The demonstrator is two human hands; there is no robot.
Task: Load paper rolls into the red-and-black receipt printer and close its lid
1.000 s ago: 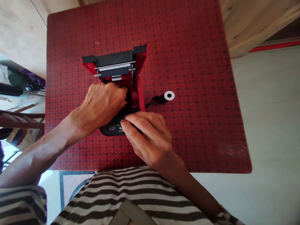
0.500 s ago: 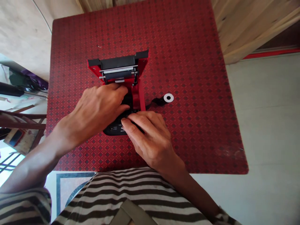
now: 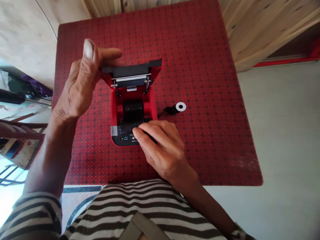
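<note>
A small red and black printer [image 3: 114,106] lies on the table with its lid [image 3: 131,70] raised. Inside its bay is a black roll [image 3: 133,107], with a black strip [image 3: 127,128] drawn over the front edge. The fingertips of my right hand [image 3: 163,145] pinch the strip near the printer's front right corner. At the upper left, my left hand [image 3: 81,78] is open, thumb up and fingers stretched behind the lid's left corner; whether they touch the lid is hard to see.
The red patterned table [image 3: 212,140] carries a small white-ended roll [image 3: 180,106] with a black tail, just right of the printer. Wooden panelling [image 3: 260,30] borders the back and right. A chair-like frame [image 3: 22,128] stands at the left.
My left hand has lifted out of the printer bay and moved up and left to the lid, uncovering the black roll. My right hand stays at the front edge.
</note>
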